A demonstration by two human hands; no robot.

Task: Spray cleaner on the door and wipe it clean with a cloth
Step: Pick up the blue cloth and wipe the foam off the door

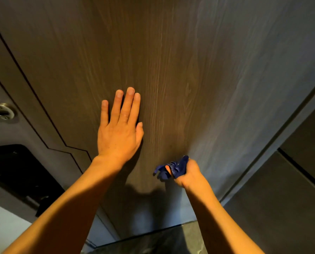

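The door is dark brown wood grain, upright and filling the view. The cloth, deep blue and crumpled, sits against it at 5 o'clock from centre.

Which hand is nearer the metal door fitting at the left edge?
Left. The left hand lies flat on the door, right of the metal fitting. The right hand, bunching the blue cloth, is farther right and lower.
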